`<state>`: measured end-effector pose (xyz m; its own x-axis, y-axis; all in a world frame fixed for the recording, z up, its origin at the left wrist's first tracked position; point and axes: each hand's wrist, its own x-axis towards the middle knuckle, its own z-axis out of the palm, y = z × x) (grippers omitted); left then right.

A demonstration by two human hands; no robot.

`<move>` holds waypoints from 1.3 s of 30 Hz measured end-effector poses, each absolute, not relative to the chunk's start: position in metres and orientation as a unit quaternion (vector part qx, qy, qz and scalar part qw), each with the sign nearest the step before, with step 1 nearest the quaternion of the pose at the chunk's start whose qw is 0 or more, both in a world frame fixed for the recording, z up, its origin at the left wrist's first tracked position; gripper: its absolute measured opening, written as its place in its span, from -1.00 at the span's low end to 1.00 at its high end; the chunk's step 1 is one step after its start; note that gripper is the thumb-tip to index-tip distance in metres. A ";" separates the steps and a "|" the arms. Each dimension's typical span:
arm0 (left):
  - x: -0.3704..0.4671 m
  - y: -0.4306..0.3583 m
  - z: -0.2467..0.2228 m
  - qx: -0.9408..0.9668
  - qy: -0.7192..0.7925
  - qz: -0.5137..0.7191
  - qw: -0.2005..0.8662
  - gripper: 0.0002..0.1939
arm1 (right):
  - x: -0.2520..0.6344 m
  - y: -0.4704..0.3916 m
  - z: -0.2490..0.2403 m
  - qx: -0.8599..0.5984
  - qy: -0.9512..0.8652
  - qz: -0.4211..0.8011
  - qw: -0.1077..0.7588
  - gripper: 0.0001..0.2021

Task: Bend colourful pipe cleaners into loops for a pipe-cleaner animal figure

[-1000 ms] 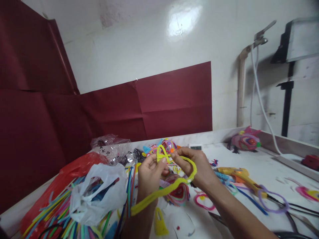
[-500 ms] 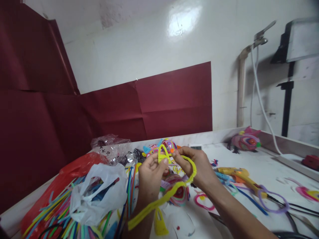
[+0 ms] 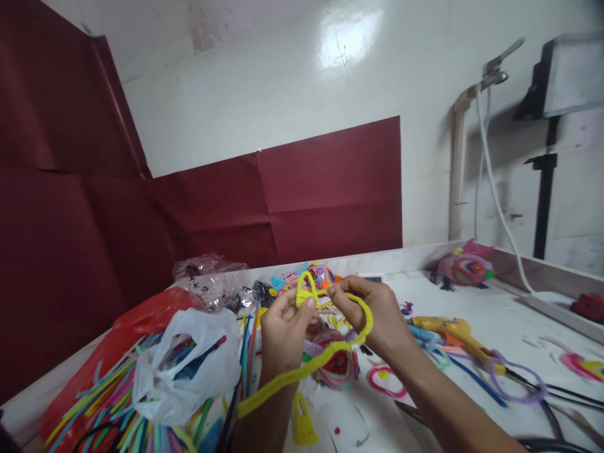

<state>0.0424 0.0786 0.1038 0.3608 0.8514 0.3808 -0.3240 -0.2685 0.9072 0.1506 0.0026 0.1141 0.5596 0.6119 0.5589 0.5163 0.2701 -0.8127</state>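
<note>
My left hand pinches a looped, pointed part of a yellow pipe cleaner between thumb and fingers. To its right, my right hand grips the same pipe cleaner close to the loop. From there the long free length curves round below my right fingers and hangs down to the left, across my left forearm. A separate yellow bent piece lies on the table underneath. Behind and below my hands sits a round, many-coloured coiled piece, partly hidden by the pipe cleaner.
On the left, a white plastic bag and a red bag lie with many coloured pipe cleaners. A yellow glue gun with a cable lies at right, near a purple loop. A coiled fish-like figure stands at the back right.
The yellow loop and my left fingers have shifted slightly left. The pipe cleaner's hanging end has risen a little. Both hands keep their hold.
</note>
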 end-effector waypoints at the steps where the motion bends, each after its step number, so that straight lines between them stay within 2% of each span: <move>1: 0.042 0.078 0.104 0.604 0.218 0.520 0.563 -0.72 | 0.150 0.002 0.114 -0.603 -0.467 0.037 0.646 -0.86; 28: 0.044 0.075 0.105 0.614 0.233 0.510 0.556 -0.79 | 0.145 0.004 0.113 -0.590 -0.452 0.064 0.666 -0.87; 39: 0.045 0.079 0.101 0.603 0.220 0.509 0.573 -0.76 | 0.148 0.005 0.111 -0.594 -0.475 0.071 0.645 -0.88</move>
